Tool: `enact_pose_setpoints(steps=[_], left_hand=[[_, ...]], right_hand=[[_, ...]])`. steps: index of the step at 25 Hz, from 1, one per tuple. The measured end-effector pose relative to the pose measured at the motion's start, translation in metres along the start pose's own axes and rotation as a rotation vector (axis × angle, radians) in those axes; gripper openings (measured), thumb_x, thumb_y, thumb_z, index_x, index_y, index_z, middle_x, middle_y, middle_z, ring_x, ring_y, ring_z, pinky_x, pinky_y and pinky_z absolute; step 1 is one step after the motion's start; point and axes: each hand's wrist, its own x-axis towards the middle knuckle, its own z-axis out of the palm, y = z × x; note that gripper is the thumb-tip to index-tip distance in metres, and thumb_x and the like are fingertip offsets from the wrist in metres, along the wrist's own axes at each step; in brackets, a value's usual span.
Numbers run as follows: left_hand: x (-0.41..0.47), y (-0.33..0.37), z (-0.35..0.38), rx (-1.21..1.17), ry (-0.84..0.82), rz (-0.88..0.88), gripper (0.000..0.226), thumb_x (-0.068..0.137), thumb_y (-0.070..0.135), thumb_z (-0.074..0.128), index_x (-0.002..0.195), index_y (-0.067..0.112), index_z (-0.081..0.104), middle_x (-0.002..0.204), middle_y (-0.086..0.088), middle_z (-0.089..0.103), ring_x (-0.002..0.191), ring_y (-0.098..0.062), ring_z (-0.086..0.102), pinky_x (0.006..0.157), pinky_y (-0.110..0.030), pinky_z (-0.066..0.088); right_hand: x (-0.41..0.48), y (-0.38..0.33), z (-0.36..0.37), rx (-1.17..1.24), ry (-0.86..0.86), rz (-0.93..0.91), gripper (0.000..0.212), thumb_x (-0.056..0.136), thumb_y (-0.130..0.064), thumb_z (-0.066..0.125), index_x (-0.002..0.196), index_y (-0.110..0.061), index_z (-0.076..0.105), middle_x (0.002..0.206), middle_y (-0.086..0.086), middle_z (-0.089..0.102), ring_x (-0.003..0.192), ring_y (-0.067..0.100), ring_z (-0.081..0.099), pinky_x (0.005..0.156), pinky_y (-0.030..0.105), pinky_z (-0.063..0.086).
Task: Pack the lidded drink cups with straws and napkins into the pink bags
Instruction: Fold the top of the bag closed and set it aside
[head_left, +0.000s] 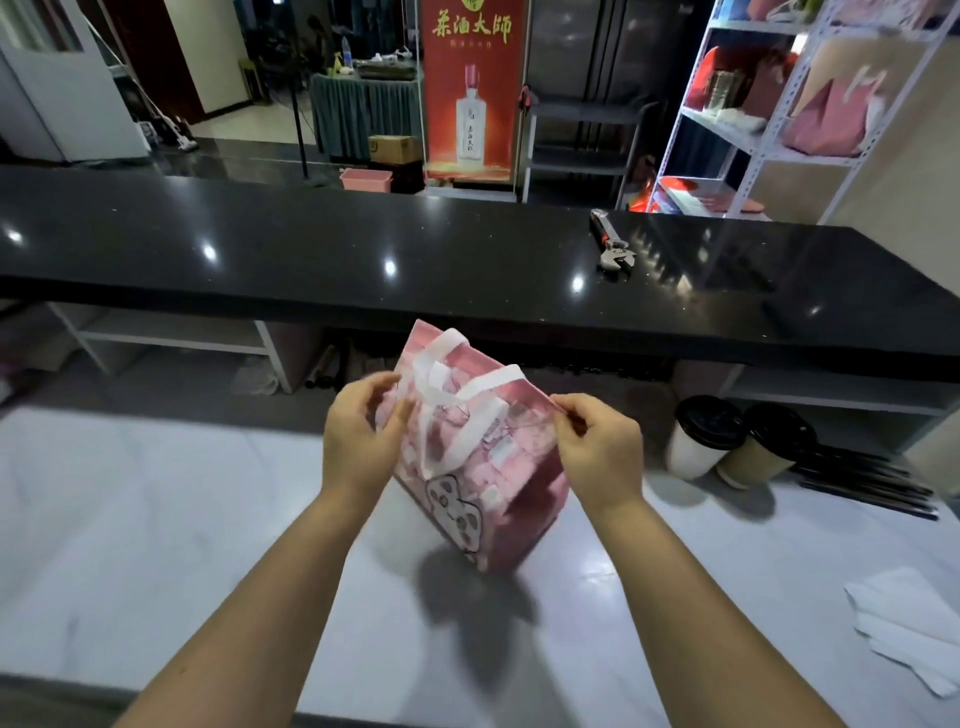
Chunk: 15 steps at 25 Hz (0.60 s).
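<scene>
A pink bag (483, 478) with white handles and a cartoon print stands tilted on the white counter (156, 519), blurred by motion. My left hand (358, 436) pinches the bag's top edge on its left side. Opposite it, my right hand (597, 447) pinches the top edge on the right side. Two lidded drink cups stand at the right: a white cup (698, 441) and a tan cup (763, 449), both with black lids. Black straws (867, 486) lie beside them. White napkins (909, 623) lie at the counter's right edge.
A raised black countertop (311, 249) runs across behind the white one, with a wrench (613, 247) on it. White shelving (753, 145) at the far right holds more pink bags. A red banner stands behind.
</scene>
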Motion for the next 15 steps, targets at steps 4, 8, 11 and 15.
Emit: enact_pose_setpoints(steps=[4,8,11,15], left_hand=[[-0.072,-0.024,-0.002,0.008,0.047,0.018,0.041,0.076,0.052,0.071,0.109,0.032,0.057,0.11,0.014,0.053,0.109,-0.015,0.053,0.089,-0.04,0.049],[-0.115,-0.054,0.002,0.089,-0.091,-0.061,0.074,0.062,0.047,0.084,0.125,0.03,0.048,0.129,0.012,0.045,0.122,-0.012,0.045,0.095,-0.043,0.048],[-0.119,-0.05,0.004,0.027,-0.154,-0.173,0.069,0.068,0.026,0.085,0.125,0.038,0.048,0.127,0.013,0.046,0.114,0.002,0.048,0.089,-0.028,0.052],[-0.114,-0.047,-0.003,-0.066,-0.059,-0.254,0.059,0.074,0.008,0.077,0.124,0.029,0.053,0.117,0.009,0.058,0.1,-0.001,0.058,0.078,-0.02,0.054]], right_hand=[[-0.02,-0.028,0.029,0.384,-0.218,0.123,0.016,0.083,-0.017,0.073,0.099,-0.017,0.072,0.09,-0.009,0.072,0.086,0.006,0.066,0.079,0.024,0.053],[-0.029,0.019,0.027,0.725,-0.559,0.354,0.059,0.071,-0.012,0.082,0.124,-0.025,0.06,0.123,-0.003,0.065,0.116,0.015,0.059,0.097,0.032,0.049],[-0.043,0.039,0.033,0.567,-0.591,0.432,0.07,0.064,-0.006,0.086,0.12,-0.036,0.059,0.117,-0.003,0.066,0.109,0.018,0.062,0.086,0.026,0.053],[-0.054,0.032,0.052,0.474,-0.654,0.354,0.069,0.066,0.001,0.083,0.118,-0.033,0.053,0.11,-0.01,0.063,0.095,0.005,0.061,0.073,0.015,0.049]])
